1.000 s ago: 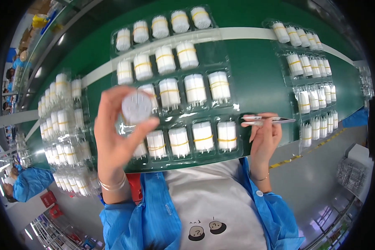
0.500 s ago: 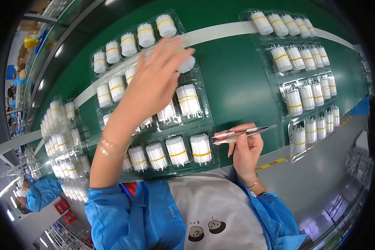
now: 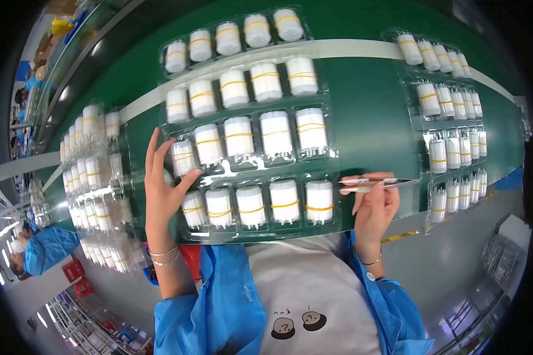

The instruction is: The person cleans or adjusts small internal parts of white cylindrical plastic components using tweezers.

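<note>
A clear plastic tray (image 3: 249,175) lies before me with rows of white bundles of thin tubes (image 3: 238,135), each bound by yellow rubber bands. My left hand (image 3: 163,192) is at the tray's left edge, its fingers spread. The thumb and forefinger are on either side of the leftmost bundle (image 3: 184,157) in the second row from the front; whether they touch it I cannot tell. To the right of the tray, my right hand (image 3: 374,212) pinches a thin flat packet (image 3: 391,181), seen nearly edge-on, between thumb and fingers.
Another tray of banded bundles (image 3: 437,155) lies on the right of the green table (image 3: 367,106). More filled trays (image 3: 95,189) are on the left. A pale strip (image 3: 355,48) crosses the table's far part. A person in blue (image 3: 50,251) is farther off at the left.
My left hand has come back from above the tray's far rows to its left edge, uncovering the bundles. My right hand keeps hold of the flat packet. The whole view has shifted.
</note>
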The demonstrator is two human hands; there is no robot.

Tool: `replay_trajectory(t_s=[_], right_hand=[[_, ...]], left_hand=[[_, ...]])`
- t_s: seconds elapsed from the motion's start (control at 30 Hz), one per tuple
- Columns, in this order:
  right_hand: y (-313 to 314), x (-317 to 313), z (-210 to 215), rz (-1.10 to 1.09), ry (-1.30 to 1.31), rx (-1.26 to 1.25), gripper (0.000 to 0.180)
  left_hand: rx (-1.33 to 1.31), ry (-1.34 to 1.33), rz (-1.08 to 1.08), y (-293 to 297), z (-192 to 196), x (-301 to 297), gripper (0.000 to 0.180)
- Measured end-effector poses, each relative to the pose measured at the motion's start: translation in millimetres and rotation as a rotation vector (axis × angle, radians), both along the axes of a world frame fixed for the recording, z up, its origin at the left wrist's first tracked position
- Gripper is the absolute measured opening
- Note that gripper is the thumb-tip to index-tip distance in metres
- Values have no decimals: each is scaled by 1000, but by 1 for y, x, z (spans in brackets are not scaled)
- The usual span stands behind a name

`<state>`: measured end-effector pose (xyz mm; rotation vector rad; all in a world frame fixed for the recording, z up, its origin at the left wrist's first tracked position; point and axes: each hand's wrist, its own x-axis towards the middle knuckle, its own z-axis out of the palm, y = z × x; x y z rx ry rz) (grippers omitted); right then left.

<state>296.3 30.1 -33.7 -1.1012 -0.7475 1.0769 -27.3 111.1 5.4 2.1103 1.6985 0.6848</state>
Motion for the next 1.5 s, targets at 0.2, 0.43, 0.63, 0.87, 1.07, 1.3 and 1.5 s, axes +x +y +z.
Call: replay_trajectory(t_s=[0.2, 0.43, 0.63, 0.87, 1.07, 1.3, 1.5], right_hand=[[1, -4, -1, -51, -56, 11, 28], [-13, -24, 30, -122, -169, 49, 30], [-26, -73, 67, 241, -257, 129, 32], [-18, -95, 80, 640, -241, 262, 43], [-14, -106, 78, 772, -119, 476, 42], [-20, -105, 81, 812, -153, 440, 38], [-19, -106, 78, 789, -82, 441, 37]], left_hand=[[87, -98, -33, -7, -6, -9, 71], [184, -887, 59, -53, 19, 3, 81], [-219, -1173, -342, -102, 9, 17, 67], [-119, -927, -356, -100, 2, 26, 42], [-41, -845, -385, -100, 6, 30, 36], [-137, -796, -377, -99, 17, 40, 34], [108, -730, -456, -90, 11, 41, 31]])
